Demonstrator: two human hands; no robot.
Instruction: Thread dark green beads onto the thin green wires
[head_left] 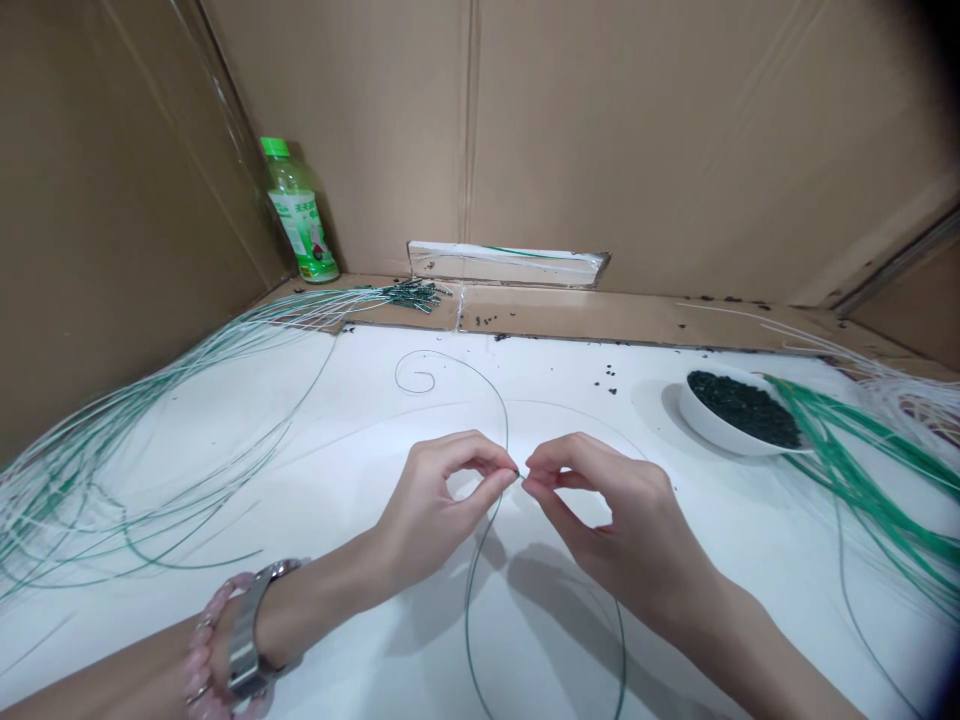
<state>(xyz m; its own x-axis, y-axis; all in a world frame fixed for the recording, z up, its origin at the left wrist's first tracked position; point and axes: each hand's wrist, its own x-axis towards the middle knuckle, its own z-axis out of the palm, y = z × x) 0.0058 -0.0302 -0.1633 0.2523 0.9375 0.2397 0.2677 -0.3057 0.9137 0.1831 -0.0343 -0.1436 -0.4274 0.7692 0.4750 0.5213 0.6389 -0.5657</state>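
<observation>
Near the middle of the white surface my left hand [450, 485] pinches a tiny dark piece [516, 472] between thumb and fingertips. Close beside it, my right hand [611, 510] is closed in a pinch on a thin green wire [470, 600]. The fingertips of both hands almost meet. One stretch of the wire curls into a spiral beyond my left hand; another loops down toward the near edge. Whether the wire passes through the dark piece is too small to tell. To the right stands a white bowl [705, 425] full of small dark green pieces [742, 408].
A bundle of green and white wires [187, 365] with dark beaded ends [416, 293] lies at left. More green wires [862, 460] and white wires [900, 375] are at right. A green bottle [300, 225] leans in the corner of the cardboard walls [637, 130]. Loose dark bits [611, 378] are scattered about.
</observation>
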